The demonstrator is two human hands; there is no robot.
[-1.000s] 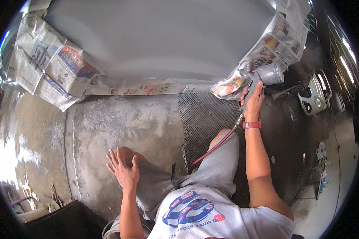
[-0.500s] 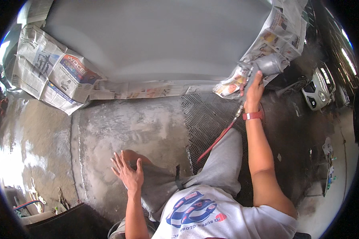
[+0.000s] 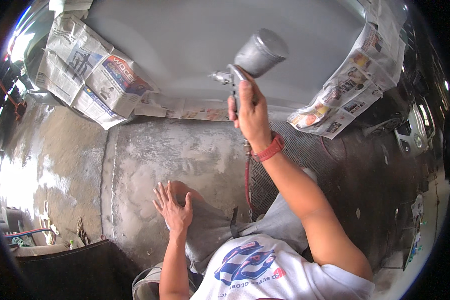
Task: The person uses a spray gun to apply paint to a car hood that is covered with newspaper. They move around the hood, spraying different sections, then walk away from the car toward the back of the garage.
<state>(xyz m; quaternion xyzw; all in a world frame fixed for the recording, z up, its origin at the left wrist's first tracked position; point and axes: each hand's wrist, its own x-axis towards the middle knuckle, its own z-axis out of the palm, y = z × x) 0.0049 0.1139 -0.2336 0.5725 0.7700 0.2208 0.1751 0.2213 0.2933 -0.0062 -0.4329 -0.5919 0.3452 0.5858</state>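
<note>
My right hand (image 3: 252,117) is wrapped round the handle of a spray gun (image 3: 235,75), whose silver paint cup (image 3: 261,52) tilts up to the right. The gun is in front of a wide grey panel (image 3: 185,50), its nozzle toward the left. From the handle's lower end a red air hose (image 3: 247,175) runs down past my leg. My left hand (image 3: 176,207) holds nothing, its fingers spread over my left knee. Newspaper sheets (image 3: 92,75) cover the panel's left side, with more newspaper (image 3: 352,82) on its right and a strip along the lower edge.
Below the panel lies a stained concrete floor (image 3: 150,155) with a black ribbed mat (image 3: 305,155). A white bucket (image 3: 147,282) stands beside my left forearm. A dark board (image 3: 80,270) is at the lower left. A white car (image 3: 412,130) is at the right.
My right hand has carried the spray gun from the right-hand newspaper leftward to the middle of the panel, and the cup has tilted. My left hand stays at the knee. The view has shifted slightly.
</note>
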